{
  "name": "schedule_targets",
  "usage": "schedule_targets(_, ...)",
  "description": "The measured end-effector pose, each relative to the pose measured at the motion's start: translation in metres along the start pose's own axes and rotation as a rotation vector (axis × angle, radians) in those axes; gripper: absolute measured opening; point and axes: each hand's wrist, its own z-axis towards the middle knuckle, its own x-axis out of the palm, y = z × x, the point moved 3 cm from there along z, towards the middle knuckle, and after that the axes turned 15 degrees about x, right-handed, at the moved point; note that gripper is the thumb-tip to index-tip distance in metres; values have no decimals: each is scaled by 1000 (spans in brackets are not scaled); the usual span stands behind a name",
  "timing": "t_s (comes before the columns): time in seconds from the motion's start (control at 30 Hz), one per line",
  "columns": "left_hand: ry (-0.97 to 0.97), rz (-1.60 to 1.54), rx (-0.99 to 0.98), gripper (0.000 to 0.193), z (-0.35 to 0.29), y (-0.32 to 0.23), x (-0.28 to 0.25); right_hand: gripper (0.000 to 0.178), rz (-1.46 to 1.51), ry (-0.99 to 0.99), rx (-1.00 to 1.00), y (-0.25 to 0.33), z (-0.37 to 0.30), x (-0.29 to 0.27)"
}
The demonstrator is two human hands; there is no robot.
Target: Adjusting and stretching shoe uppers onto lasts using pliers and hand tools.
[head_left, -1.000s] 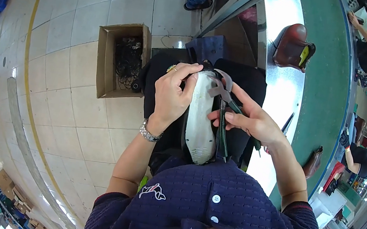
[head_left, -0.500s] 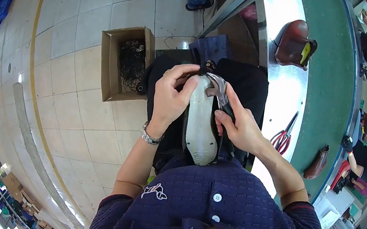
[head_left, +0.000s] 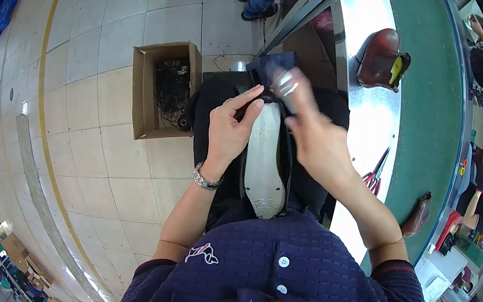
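Observation:
A shoe on its last lies sole-up between my knees, its pale insole (head_left: 265, 155) facing me and its dark upper (head_left: 289, 158) showing along the sides. Thumb and fingers of my left hand (head_left: 230, 125) pinch the upper's edge at the toe, the far end. My right hand (head_left: 323, 145) is wrapped round lasting pliers (head_left: 288, 87), raised just above and right of the toe. Motion smears the metal head of the pliers, and the hand hides their handles.
A cardboard box (head_left: 136, 96) with dark scraps stands on the floor at left. On the bench (head_left: 427, 136) to the right are a brown shoe upper (head_left: 383, 56), red-handled scissors (head_left: 374, 178) and another brown shoe piece (head_left: 417, 215). A metal post (head_left: 297, 17) rises ahead. Other people are nearby.
My right hand has swung the pliers up and away from the insole's toe, turning over so its back shows. My left hand stays at the toe with its fingers drawn closer together.

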Motion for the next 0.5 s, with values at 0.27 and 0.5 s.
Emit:
schedule_targets(0.27,-2,-18,50,29,0,-3,-3,72,179,-185,-231,7,2,-6)
schedule_targets(0.5,31,-101,50,34,-5,1,-6,74,-2,15,-135,6,0,-6)
